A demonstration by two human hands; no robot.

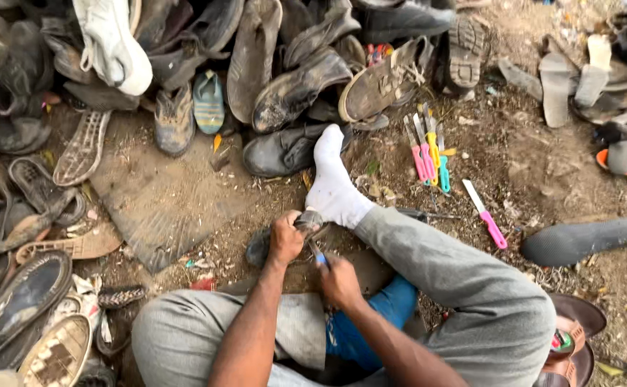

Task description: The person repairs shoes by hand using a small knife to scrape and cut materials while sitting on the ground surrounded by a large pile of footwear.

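grey trousers point(471, 287) on the person's folded legs fill the bottom of the view, the right leg stretched forward to a foot in a white sock point(333, 188), with a patch of blue cloth point(370, 315) between the knees. beyond lies the bare dirt ground point(528, 172), and across its far side and left edge a big heap of worn shoes point(285, 79) and loose soles. a flat grey mat point(163, 201) lies on the ground to the left, and a dark loose sole point(578, 240) to the right. the piece in hand is a dark worn shoe point(267, 244), resting on the ground just under the socked heel, which seems to pin it. it looks light but stiff at the sole and softer above, dusty rather than slippery; the firm edge of the sole looks the best place to hold. the left hand point(286, 240) is curled tight over the top of the shoe, arm reaching forward and down. the right hand point(338, 281) is closed around a small blue-handled tool point(319, 256), its tip at the shoe, wrist bent inward. smaller still, a row of bright-handled knives point(428, 150) lies near the foot, and a pink-handled knife point(486, 215) a little apart.
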